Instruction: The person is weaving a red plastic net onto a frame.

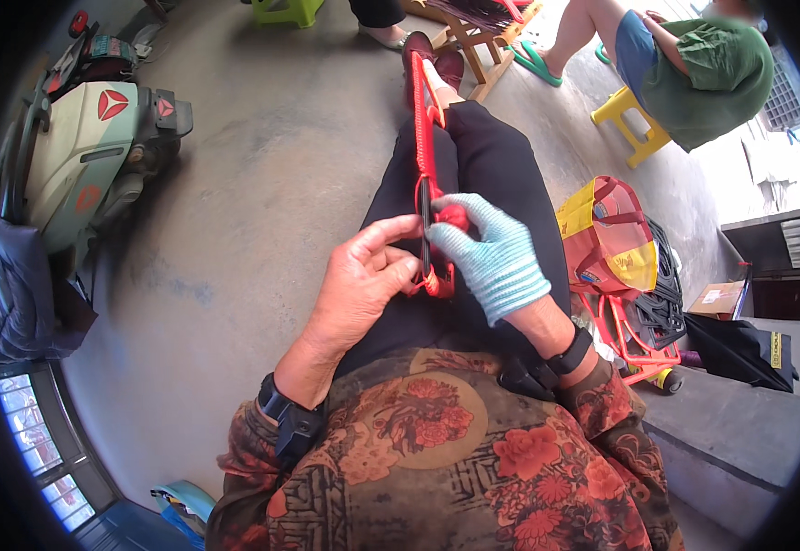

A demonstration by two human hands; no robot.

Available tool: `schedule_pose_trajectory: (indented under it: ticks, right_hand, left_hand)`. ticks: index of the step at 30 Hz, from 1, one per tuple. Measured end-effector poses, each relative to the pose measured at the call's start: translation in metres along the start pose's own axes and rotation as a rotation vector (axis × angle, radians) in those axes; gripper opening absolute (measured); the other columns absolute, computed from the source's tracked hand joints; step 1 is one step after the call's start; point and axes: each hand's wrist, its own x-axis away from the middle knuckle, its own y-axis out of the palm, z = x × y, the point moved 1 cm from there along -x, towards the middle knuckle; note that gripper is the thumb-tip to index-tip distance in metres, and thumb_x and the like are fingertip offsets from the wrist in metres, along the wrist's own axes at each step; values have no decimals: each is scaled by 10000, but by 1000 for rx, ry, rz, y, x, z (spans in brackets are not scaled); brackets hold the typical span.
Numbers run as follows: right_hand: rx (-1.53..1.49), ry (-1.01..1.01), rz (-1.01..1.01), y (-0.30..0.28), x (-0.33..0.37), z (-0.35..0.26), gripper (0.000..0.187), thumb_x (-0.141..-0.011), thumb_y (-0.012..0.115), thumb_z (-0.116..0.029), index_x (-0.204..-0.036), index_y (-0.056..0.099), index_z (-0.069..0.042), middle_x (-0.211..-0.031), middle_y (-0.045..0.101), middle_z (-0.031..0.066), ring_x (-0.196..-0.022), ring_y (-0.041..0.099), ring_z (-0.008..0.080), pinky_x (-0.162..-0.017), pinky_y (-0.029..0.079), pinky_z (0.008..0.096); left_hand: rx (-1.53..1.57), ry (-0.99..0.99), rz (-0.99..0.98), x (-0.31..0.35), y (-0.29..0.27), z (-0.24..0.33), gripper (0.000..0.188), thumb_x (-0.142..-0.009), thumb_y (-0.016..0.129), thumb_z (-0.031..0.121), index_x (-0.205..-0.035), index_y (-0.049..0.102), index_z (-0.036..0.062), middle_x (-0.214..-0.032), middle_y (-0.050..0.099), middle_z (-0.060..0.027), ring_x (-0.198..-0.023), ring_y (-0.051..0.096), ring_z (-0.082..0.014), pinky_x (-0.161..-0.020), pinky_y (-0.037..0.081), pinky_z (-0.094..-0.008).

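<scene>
A long, narrow frame wrapped in red cord [424, 147] lies lengthwise over my legs, its far end near my shoes. Toward me, a stretch of its black bar [425, 234] shows without cord, with more red cord wound at the near corner. My bare left hand [349, 289] is closed at this black stretch, index finger and thumb touching it from the left. On the other side, my right hand [496, 257], in a light blue knitted glove, closes around a small bundle of red cord [453, 218] against the bar. The right fingertips are partly hidden.
On the right stand a red and yellow bag [606, 234], an orange-red frame [634, 344] with black cords, and a concrete ledge [721, 445]. A person in green [716, 83] sits on a yellow stool [629, 124]. A scooter [97, 156] stands at left.
</scene>
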Motion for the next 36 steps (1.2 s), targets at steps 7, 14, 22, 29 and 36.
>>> schedule_pose_trajectory:
  ticks: [7, 14, 22, 29, 36]
  right_hand:
    - [140, 31, -219, 1, 31, 3, 535, -815, 801, -266, -1236, 568, -33, -1025, 698, 157, -994, 701, 254, -877, 552, 346]
    - [429, -306, -223, 18, 34, 20, 275, -884, 705, -264, -966, 566, -41, -849, 641, 178, -756, 653, 366, -647, 521, 435]
    - [438, -220, -128, 22, 15, 9, 246, -912, 688, -265, -992, 583, -57, -829, 673, 174, -750, 664, 374, -643, 524, 433]
    - [347, -24, -139, 19, 11, 20, 388, -827, 794, -290, -1069, 608, -52, -887, 704, 162, -819, 706, 332, -714, 568, 393]
    - [37, 40, -93, -11, 9, 7, 417, -791, 822, -140, -1140, 623, -28, -991, 712, 104, -896, 700, 185, -818, 563, 299]
  left_hand:
    - [-156, -15, 116, 0, -9, -17, 245, -947, 632, 20, -1186, 648, -34, -1067, 681, -66, -907, 665, -127, -749, 585, -269]
    - [-107, 26, 198, -1, -5, -19, 233, -950, 682, 120, -1147, 679, -3, -965, 692, -28, -795, 644, -79, -638, 541, -214]
    - [-61, 91, 251, -16, -11, -18, 210, -959, 682, 164, -1101, 697, 10, -881, 705, -9, -724, 629, -47, -573, 498, -191]
    - [122, 42, 265, -24, -20, -32, 240, -976, 666, 205, -1095, 690, -1, -927, 706, -43, -713, 616, -53, -563, 518, -190]
    - [284, 86, 322, -12, -38, 0, 249, -1044, 540, 273, -1116, 590, 40, -1078, 674, -99, -694, 593, -72, -530, 501, -216]
